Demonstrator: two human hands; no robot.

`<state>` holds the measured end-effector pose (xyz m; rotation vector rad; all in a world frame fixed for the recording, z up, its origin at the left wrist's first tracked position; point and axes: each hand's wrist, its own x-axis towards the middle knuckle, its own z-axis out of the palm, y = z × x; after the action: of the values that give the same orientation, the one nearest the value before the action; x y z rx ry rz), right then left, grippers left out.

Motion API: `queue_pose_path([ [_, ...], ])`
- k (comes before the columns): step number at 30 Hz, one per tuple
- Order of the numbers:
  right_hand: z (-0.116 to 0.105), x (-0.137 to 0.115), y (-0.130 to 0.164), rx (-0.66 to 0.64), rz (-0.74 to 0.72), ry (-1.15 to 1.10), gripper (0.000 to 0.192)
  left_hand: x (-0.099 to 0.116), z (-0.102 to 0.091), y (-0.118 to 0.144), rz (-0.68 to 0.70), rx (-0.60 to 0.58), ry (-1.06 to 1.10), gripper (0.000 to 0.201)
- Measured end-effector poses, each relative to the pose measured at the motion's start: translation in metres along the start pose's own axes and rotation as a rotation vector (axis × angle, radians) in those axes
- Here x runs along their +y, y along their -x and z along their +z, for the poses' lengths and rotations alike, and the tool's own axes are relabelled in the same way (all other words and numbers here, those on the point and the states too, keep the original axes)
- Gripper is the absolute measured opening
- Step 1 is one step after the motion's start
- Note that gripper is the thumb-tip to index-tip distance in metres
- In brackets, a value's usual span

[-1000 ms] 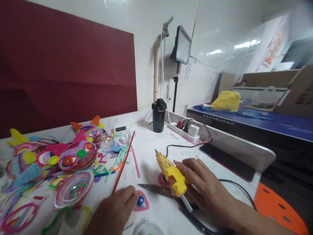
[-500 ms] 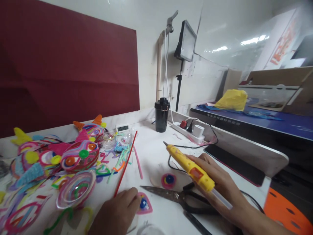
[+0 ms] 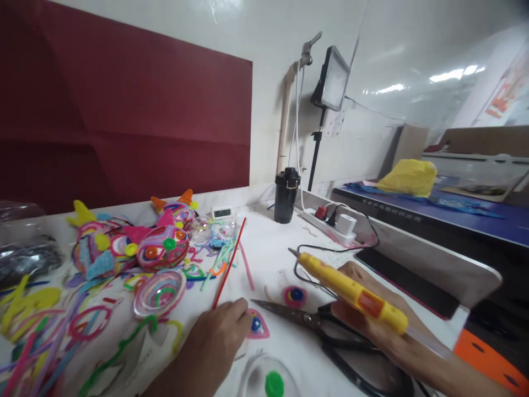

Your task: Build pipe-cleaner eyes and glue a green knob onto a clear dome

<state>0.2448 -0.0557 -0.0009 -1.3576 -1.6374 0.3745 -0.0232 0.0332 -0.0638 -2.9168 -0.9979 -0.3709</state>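
Right hand (image 3: 382, 337) is clamping a yellow plastic glue gun (image 3: 351, 285) over black metal scissors (image 3: 309, 318); left of them, left hand (image 3: 221, 336) is curling against a thin red stick (image 3: 230, 262), grip hidden!

The left hand (image 3: 221, 339) grips the lower end of a long, thin red stick (image 3: 231, 259), just beside a pink-edged, teardrop-shaped piece with a blue centre (image 3: 259, 326). The right hand (image 3: 372, 317) holds a yellow plastic glue gun (image 3: 351, 289), its nozzle pointing up and leftward, with a translucent glue stick (image 3: 430, 343) protruding from its rear. Beneath it, black-handled metal scissors (image 3: 308, 318) lie on the white table (image 3: 264, 237), near a round pink-and-blue piece (image 3: 294, 296). Colourful, button-eyed, fish-like ornaments (image 3: 163, 253) crowd the table's left side; a black lidded bottle (image 3: 286, 199) stands upright near the wall.
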Motion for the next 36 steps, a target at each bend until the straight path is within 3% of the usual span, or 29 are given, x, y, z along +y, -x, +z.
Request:
queue_pose_path([
  [3,0.003,-0.01,0.0,-0.175,-0.068,0.063,0.029,0.003,-0.009,-0.001,-0.027,-0.047,-0.01,0.027],
  [7,0.003,-0.008,0.002,-0.301,-0.126,0.152,0.02,0.005,-0.019,-0.004,-0.031,-0.156,-0.011,0.023],
  [13,-0.002,0.007,0.015,-0.555,-0.149,0.19,0.033,0.006,-0.02,-0.007,-0.009,-0.127,0.015,0.023],
  [17,0.0,0.008,0.02,-0.552,-0.242,0.266,0.041,0.006,-0.021,-0.006,0.002,-0.122,0.053,0.022],
  [24,0.008,0.0,0.013,-0.514,-0.427,0.411,0.025,0.006,-0.021,-0.005,0.014,-0.092,0.066,0.022],
  [32,0.009,0.004,0.006,-0.621,-0.433,0.41,0.026,0.006,-0.021,-0.006,0.005,-0.121,0.076,0.022],
  [36,0.008,0.01,0.006,-0.689,-0.345,0.422,0.027,0.005,-0.02,-0.005,0.017,-0.11,0.065,0.02],
])
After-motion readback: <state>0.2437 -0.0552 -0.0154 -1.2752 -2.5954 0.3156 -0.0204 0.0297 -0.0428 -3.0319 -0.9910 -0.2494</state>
